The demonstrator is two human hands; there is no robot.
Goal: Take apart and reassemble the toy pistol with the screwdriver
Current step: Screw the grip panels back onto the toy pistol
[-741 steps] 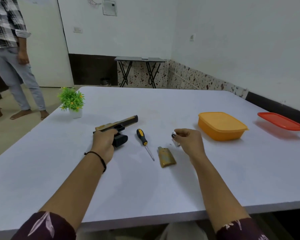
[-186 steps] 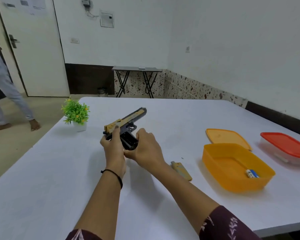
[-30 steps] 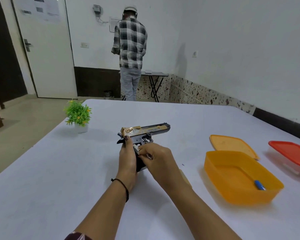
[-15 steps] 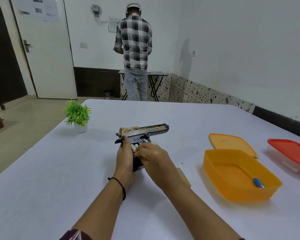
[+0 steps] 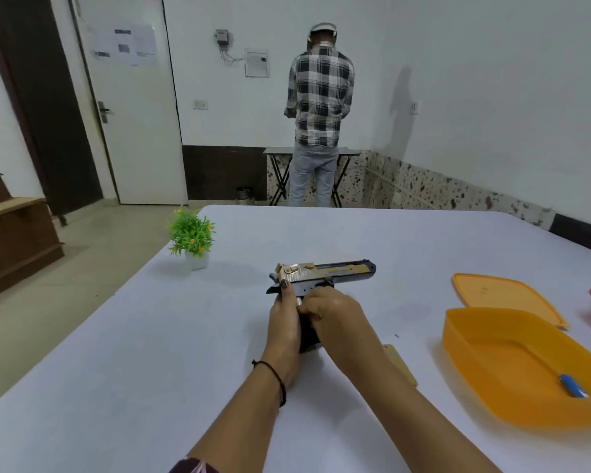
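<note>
**Black and gold on a white table**

The pistol [image 5: 325, 273] was black with a gold top. The table [image 5: 151, 353] was white. At the right, the box [image 5: 512, 397] and its lid [image 5: 492, 295] were orange. A small item [image 5: 573, 386] inside was blue. The far-left plant [image 5: 191, 233] was green with orange flecks. The far person's shirt [image 5: 319, 97] was black-and-white check.

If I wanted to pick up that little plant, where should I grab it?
Probably by the white pot, coming in from the side with fingers round its walls. It stands upright on the table, and the bushy leaves spread over its top, so a reach from above would likely crush them. The pot's sides are bare below.
</note>
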